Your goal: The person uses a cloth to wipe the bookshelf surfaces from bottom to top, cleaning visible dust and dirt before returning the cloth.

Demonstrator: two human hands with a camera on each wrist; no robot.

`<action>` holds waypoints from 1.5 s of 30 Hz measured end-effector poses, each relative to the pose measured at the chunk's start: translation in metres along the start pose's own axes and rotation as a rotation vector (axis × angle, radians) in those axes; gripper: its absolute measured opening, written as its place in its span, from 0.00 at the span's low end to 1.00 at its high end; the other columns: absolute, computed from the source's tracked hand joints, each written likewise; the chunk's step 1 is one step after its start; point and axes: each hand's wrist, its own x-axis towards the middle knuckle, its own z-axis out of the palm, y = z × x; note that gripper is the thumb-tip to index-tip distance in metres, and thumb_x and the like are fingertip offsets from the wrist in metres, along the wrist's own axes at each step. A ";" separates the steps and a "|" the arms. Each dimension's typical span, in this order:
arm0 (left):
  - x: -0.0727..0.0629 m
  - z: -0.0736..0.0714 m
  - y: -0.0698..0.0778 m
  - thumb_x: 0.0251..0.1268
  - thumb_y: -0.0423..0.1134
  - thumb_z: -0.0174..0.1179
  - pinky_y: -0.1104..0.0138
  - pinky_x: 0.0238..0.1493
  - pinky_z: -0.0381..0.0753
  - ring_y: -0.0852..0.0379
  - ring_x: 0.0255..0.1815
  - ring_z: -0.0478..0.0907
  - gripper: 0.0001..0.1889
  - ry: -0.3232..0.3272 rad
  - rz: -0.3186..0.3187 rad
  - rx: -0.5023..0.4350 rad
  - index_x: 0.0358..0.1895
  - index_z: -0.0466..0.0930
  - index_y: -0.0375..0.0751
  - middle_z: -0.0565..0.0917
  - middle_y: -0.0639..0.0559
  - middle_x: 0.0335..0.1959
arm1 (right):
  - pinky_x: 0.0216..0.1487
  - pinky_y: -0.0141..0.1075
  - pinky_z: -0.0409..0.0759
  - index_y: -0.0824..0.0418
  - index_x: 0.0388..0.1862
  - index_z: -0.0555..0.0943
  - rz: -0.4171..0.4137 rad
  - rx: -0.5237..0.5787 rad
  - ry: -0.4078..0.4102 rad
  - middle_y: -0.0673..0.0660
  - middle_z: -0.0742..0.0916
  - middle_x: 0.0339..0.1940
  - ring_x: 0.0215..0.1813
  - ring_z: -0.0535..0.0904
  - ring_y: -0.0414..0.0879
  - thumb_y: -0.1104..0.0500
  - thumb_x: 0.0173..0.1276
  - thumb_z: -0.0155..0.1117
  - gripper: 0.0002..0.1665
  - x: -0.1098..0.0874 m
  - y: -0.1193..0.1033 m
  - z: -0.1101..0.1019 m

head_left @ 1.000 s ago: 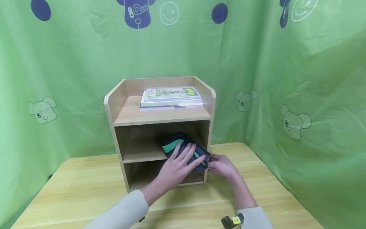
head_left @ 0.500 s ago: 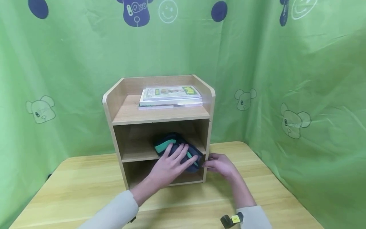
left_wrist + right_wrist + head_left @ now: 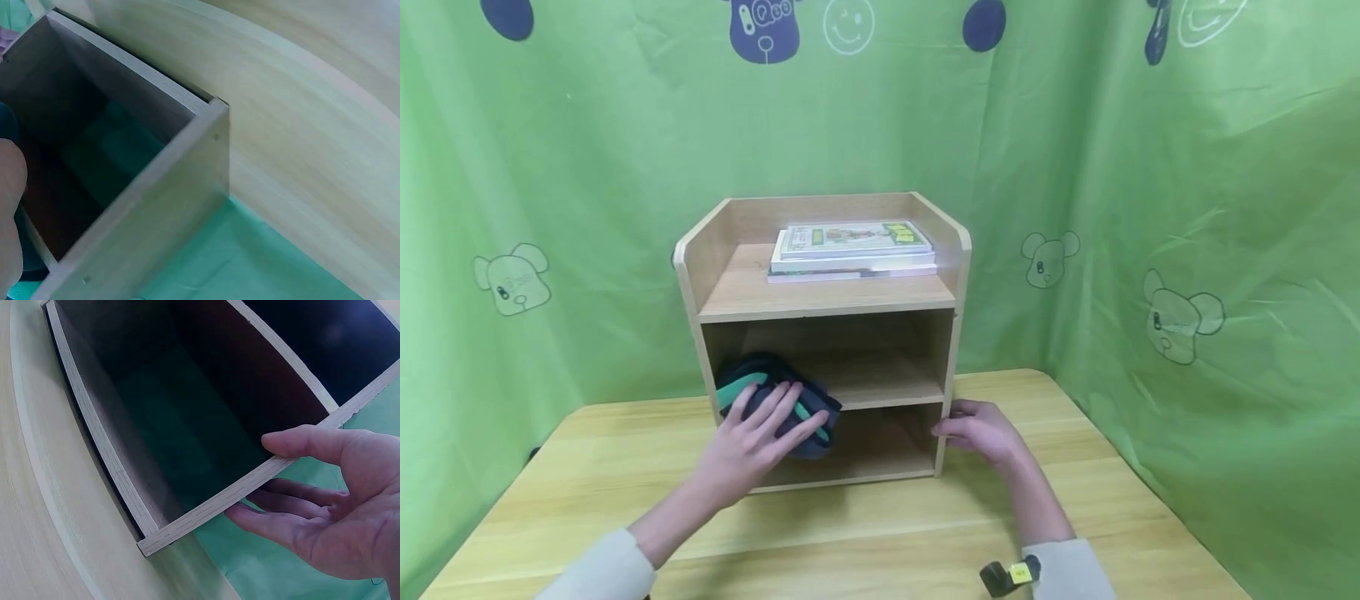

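In the head view my left hand (image 3: 748, 446) grips a dark blue fabric pouch (image 3: 820, 450) with green stripes, fingers spread over its front. The pouch tilts at the left side of a small wooden shelf unit (image 3: 827, 310) and overlaps the middle board's front edge. Its underside is hidden. My right hand (image 3: 985, 433) holds the unit's right side panel low down. As the right wrist view shows, the thumb (image 3: 300, 441) lies on the inner side of the panel (image 3: 215, 503) and the other fingers on the outer side.
Several books (image 3: 853, 250) lie stacked on the unit's top board. The unit stands on a wooden table (image 3: 865, 542), with a green printed curtain (image 3: 617, 167) behind and to the right. A black device with a yellow label (image 3: 1011, 577) sits at the right sleeve.
My left hand has carried the pouch leftward from the unit's right side to its left side. The right hand stays at the right panel, its thumb now round the panel's front edge.
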 end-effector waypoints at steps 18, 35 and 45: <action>0.034 -0.044 0.047 0.52 0.33 0.70 0.54 0.54 0.86 0.41 0.48 0.86 0.34 -0.061 -0.050 -0.206 0.67 0.75 0.42 0.86 0.35 0.49 | 0.67 0.52 0.77 0.78 0.67 0.70 -0.007 -0.001 -0.007 0.75 0.79 0.64 0.60 0.84 0.61 0.62 0.61 0.72 0.39 0.002 0.002 -0.001; -0.052 0.007 0.055 0.42 0.25 0.71 0.61 0.34 0.80 0.52 0.29 0.80 0.25 -0.255 -0.148 -0.135 0.46 0.75 0.47 0.85 0.47 0.30 | 0.68 0.52 0.76 0.78 0.68 0.70 0.006 0.016 -0.001 0.75 0.79 0.65 0.60 0.83 0.61 0.62 0.60 0.72 0.40 0.000 -0.001 0.000; -0.052 -0.016 0.063 0.34 0.22 0.72 0.57 0.36 0.81 0.48 0.31 0.82 0.25 -0.508 -0.279 -0.363 0.41 0.80 0.46 0.85 0.47 0.30 | 0.66 0.51 0.78 0.78 0.68 0.70 -0.002 0.015 -0.008 0.74 0.80 0.64 0.61 0.83 0.61 0.62 0.61 0.72 0.40 0.002 0.001 0.001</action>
